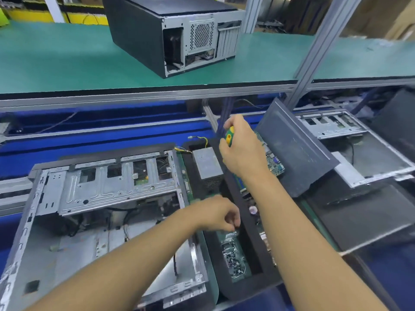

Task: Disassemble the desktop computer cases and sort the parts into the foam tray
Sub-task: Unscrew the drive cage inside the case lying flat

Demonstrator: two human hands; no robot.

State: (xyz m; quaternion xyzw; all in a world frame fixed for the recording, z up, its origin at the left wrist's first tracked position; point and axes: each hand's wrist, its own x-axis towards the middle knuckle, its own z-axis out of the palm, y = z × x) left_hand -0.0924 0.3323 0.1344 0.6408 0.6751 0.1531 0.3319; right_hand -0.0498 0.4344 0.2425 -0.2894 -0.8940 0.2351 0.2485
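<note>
My right hand point(243, 153) clamps the screwdriver point(229, 137) above the foam tray's point(253, 285) far end, while my left hand point(215, 213) curls over its middle, grip unclear.

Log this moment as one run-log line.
left hand: fingertips pinched above loose silver screws in black foam tray | right hand: grips green-and-yellow screwdriver | open grey metal computer case: beside tray

Green shelf point(56, 59) across the top, on grey aluminium posts point(323, 37). Below it, blue belt point(112, 140) running left to right. Far back, yellow barrier point(33, 16) at left, brown cardboard point(381, 16) at right.
</note>
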